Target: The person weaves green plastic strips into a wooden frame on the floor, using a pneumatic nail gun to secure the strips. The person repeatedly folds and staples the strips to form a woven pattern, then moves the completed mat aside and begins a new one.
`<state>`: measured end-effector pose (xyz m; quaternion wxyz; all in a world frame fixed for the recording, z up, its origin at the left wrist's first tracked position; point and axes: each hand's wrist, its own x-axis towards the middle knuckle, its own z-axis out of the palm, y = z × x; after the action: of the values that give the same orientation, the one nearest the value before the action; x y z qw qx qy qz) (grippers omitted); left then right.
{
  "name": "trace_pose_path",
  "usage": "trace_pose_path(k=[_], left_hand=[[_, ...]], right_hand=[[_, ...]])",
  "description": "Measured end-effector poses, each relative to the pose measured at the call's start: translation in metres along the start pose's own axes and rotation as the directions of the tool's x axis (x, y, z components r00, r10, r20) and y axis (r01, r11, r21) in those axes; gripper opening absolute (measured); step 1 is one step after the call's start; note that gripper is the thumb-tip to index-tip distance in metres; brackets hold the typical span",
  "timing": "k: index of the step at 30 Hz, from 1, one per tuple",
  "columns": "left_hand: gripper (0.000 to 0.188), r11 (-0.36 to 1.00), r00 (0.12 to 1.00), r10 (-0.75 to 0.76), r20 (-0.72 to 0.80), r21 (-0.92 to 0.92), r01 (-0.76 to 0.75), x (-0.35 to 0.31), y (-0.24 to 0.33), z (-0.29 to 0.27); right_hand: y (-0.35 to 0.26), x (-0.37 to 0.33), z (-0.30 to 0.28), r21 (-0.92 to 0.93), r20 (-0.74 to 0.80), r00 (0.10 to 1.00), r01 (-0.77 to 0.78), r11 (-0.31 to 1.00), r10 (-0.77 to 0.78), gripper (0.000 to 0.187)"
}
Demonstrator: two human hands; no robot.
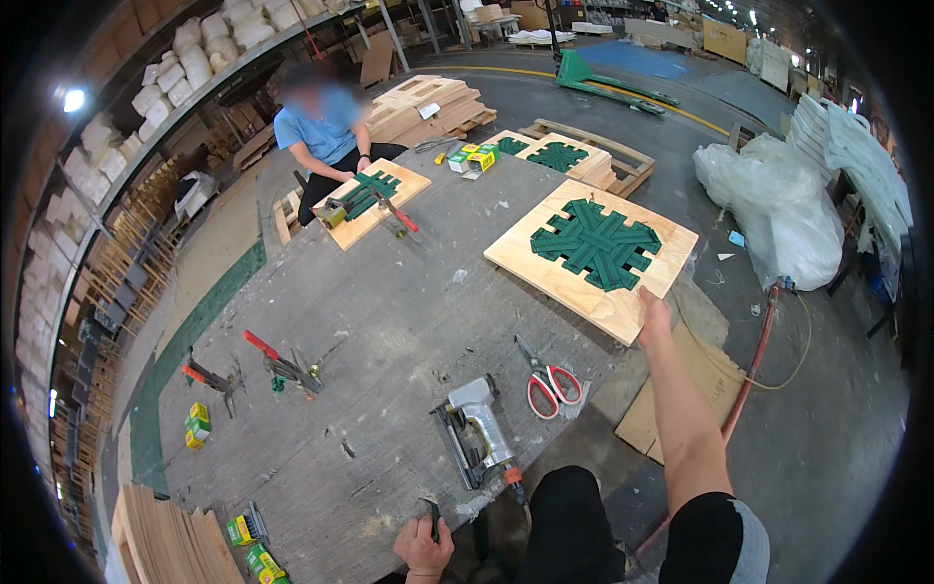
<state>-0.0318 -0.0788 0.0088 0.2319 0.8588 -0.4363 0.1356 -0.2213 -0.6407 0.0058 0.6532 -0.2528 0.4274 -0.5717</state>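
Note:
My right hand (655,318) grips the near right edge of a square wooden board (518,245). Dark green webbing straps (595,245) are woven across the board's middle opening, with notched ends around it. The board is tilted above the right side of the grey worktable (341,389). At the table's near edge my left hand (425,551) is closed, with a small dark piece showing at its fingers that I cannot make out. The nail gun (479,428) lies closest to it, and red-handled scissors (548,382) lie beyond the gun.
Across the table a person (326,127) handles another webbed board (362,209). Red-handled clamps (282,362) and a small yellow-green box (197,425) sit at left. Wooden panels (165,535) stand at lower left. Webbed boards (574,161) are stacked beyond the far edge. A red hose (764,350) runs along the right.

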Motion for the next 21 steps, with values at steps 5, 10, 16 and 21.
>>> trace_pose_path(k=[5, 10, 16, 21], left_hand=[[0.024, 0.998, 0.999, 0.028, 0.028, -0.056, -0.027, -0.007, -0.002, 0.002], [0.029, 0.991, 0.997, -0.075, -0.006, -0.113, 0.074, -0.01, -0.016, -0.014], [0.026, 0.872, 0.956, -0.26, 0.139, -0.39, 0.294, 0.003, -0.022, -0.022], [0.03, 0.644, 0.972, -0.218, 0.085, -0.736, 0.209, -0.027, -0.039, -0.049]], right_hand=[[0.01, 0.0, -0.002, -0.72, -0.202, 0.903, 0.126, 0.682, -0.38, 0.046], [-0.006, -0.029, -0.033, -0.922, 0.339, 0.788, 0.386, -0.016, -0.513, 0.047], [0.038, -0.15, -0.06, -0.599, 0.613, 0.765, 0.612, 0.517, -0.195, 0.03], [0.141, -0.426, 0.0, -0.354, 0.931, 0.267, 0.504, 0.788, 0.248, 0.033]])
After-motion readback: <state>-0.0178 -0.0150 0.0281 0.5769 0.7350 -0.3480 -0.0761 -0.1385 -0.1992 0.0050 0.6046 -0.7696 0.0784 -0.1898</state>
